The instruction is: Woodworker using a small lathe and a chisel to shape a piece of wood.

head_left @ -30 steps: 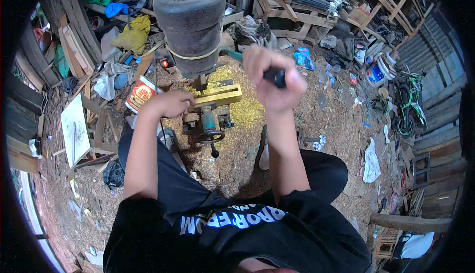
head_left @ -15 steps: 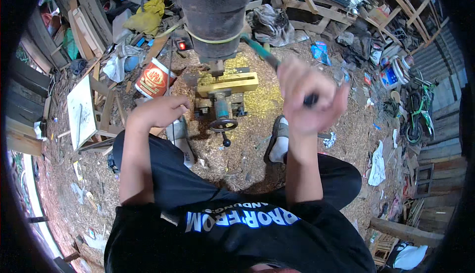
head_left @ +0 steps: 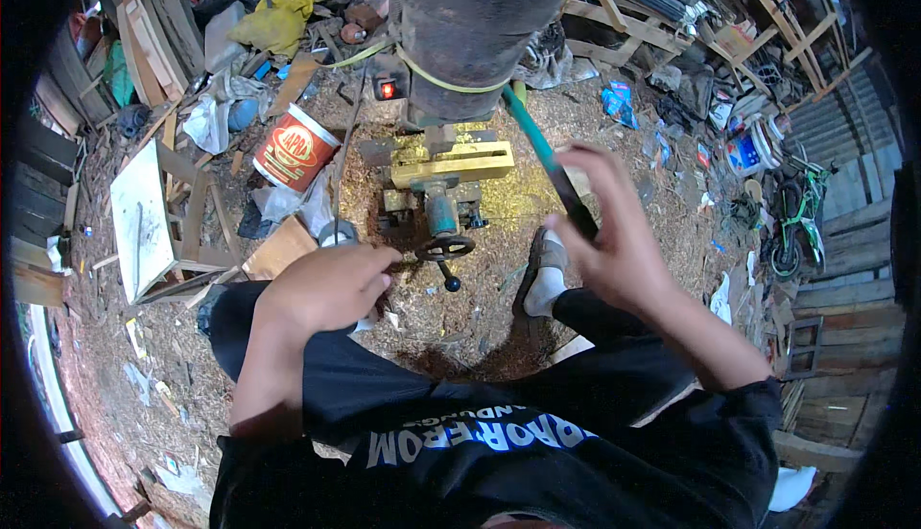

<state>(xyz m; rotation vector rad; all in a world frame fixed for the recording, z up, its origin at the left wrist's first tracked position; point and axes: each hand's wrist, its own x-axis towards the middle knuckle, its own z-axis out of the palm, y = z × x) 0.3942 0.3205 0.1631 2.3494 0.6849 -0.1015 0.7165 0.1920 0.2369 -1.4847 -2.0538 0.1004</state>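
Right of the wheel [head_left: 445, 248], the lever [head_left: 530, 130] looks stiff, best held by its black grip [head_left: 573, 205]; right hand [head_left: 624, 246] has fingers apart beside it, left hand [head_left: 321, 287] closure unclear.

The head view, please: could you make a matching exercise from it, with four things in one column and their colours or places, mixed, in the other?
Things:
1. Lever
2. Slotted block
3. Handwheel
4. Bucket

Colours and places:
A. Reddish-brown with a white rim, farthest left of the four
B. Round and dark, nearest to the left hand
C. Green, its black end at the right hand
D. Yellow-looking, just behind the handwheel

Right pairs: 1-C, 2-D, 3-B, 4-A.
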